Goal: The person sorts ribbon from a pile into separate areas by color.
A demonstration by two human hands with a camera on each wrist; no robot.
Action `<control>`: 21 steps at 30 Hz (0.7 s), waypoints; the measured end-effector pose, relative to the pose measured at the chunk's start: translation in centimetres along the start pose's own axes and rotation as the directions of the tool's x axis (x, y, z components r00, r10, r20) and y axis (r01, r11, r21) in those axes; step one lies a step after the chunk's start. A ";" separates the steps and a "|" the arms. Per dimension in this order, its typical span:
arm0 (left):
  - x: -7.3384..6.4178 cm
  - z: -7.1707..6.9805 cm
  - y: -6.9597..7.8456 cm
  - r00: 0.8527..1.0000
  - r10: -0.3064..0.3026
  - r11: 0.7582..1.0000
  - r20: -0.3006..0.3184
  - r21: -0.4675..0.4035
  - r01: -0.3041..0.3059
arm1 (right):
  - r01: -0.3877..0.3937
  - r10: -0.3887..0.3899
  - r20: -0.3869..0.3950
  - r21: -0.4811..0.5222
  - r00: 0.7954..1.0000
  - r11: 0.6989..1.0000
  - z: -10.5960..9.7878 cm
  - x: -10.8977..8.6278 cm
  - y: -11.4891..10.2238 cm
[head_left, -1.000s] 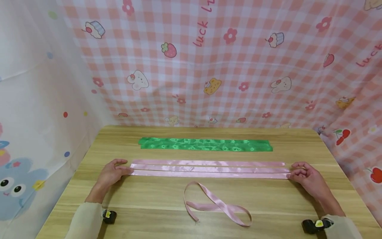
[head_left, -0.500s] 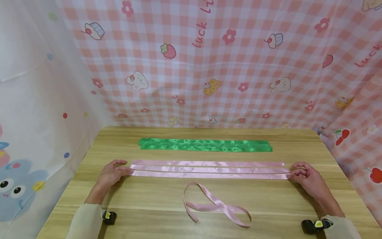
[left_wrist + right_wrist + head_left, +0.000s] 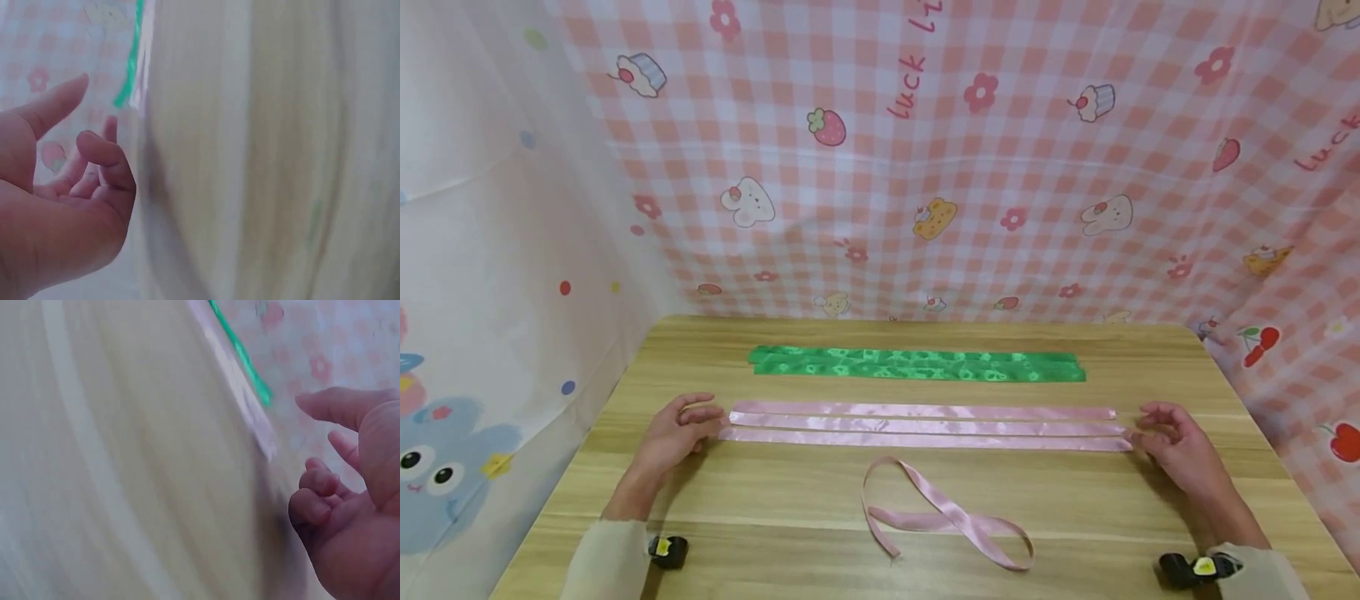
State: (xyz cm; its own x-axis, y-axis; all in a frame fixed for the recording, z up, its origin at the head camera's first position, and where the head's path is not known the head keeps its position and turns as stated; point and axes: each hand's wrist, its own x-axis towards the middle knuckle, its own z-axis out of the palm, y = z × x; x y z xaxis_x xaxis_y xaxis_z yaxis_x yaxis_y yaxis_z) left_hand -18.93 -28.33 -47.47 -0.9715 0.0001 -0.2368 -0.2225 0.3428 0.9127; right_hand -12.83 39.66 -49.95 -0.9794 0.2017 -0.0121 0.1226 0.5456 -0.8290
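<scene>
Three pink satin ribbons [image 3: 925, 426] lie side by side, straight and flat across the table in the head view. My left hand [image 3: 673, 433] is at their left ends, fingertips close by the front strip's end. My right hand [image 3: 1180, 450] is at the right ends in the same way. In the left wrist view the thumb [image 3: 59, 106] stands apart from loosely bent fingers, with nothing between them. The right wrist view likewise has a gap between thumb [image 3: 331, 406] and bent fingers, and the pink ribbon's end [image 3: 265, 440] shows beyond the fingers.
Green satin ribbons [image 3: 917, 364] lie flat behind the pink ones. Nearer the front, a loose pink ribbon [image 3: 955, 512] lies in a looped curl on the wooden table [image 3: 775, 533]. A pink checked cloth [image 3: 880, 167] hangs behind the table, with a white printed cloth [image 3: 490, 250] on the left.
Both hands have let go of the front pink ribbon's ends and drawn slightly outward. The ribbons lie almost as before.
</scene>
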 end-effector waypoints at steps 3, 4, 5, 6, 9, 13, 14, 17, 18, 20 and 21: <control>-0.5 1.2 0.9 0.997 0.069 0.998 0.032 -0.010 -0.069 | 0.031 -0.031 0.021 -0.015 0.999 0.999 0.7 -0.3 -1.9; -0.7 1.7 1.2 0.995 0.089 0.996 0.055 -0.014 -0.088 | 0.047 -0.046 0.037 -0.013 0.998 0.999 1.0 -0.4 -2.7; -0.9 2.4 1.6 0.991 0.105 0.994 0.083 -0.020 -0.104 | 0.070 -0.069 0.056 -0.004 0.996 0.998 1.5 -0.5 -3.5; -1.2 3.0 2.0 0.987 0.117 0.993 0.114 -0.027 -0.115 | 0.092 -0.091 0.077 0.002 0.993 0.996 2.0 -0.6 -4.4; -1.8 5.2 3.3 0.968 0.143 0.990 0.206 -0.034 -0.139 | 0.182 -0.187 0.144 0.043 0.972 0.982 3.7 -0.9 -6.7; -2.5 7.9 4.6 0.933 0.186 0.982 0.309 -0.041 -0.183 | 0.309 -0.326 0.226 0.109 0.918 0.945 6.5 -1.5 -9.2; -2.6 8.6 4.8 0.922 0.199 0.980 0.333 -0.051 -0.193 | 0.333 -0.354 0.247 0.125 0.902 0.935 7.2 -1.6 -9.7; -3.0 10.6 5.4 0.880 0.247 0.968 0.406 -0.054 -0.247 | 0.377 -0.410 0.307 0.164 0.859 0.912 9.2 -2.2 -11.3; -3.0 11.2 5.5 0.868 0.258 0.964 0.425 -0.050 -0.263 | 0.380 -0.418 0.333 0.175 0.845 0.908 9.9 -2.3 -11.7; -3.2 12.5 5.7 0.852 0.268 0.957 0.450 -0.024 -0.289 | 0.382 -0.428 0.381 0.193 0.820 0.904 11.2 -2.6 -12.5; -3.3 13.0 5.8 0.849 0.267 0.954 0.456 -0.001 -0.299 | 0.382 -0.431 0.403 0.199 0.808 0.902 11.8 -2.7 -12.9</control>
State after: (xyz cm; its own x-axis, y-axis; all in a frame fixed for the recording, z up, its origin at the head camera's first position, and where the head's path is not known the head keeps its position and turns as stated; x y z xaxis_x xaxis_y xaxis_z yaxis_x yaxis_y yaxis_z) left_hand -15.99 -14.11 -45.76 -0.8474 0.5196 -0.1093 0.0784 0.3260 0.9421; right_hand -13.63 22.49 -45.80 -0.9084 -0.3999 0.1219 -0.2956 0.4080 -0.8638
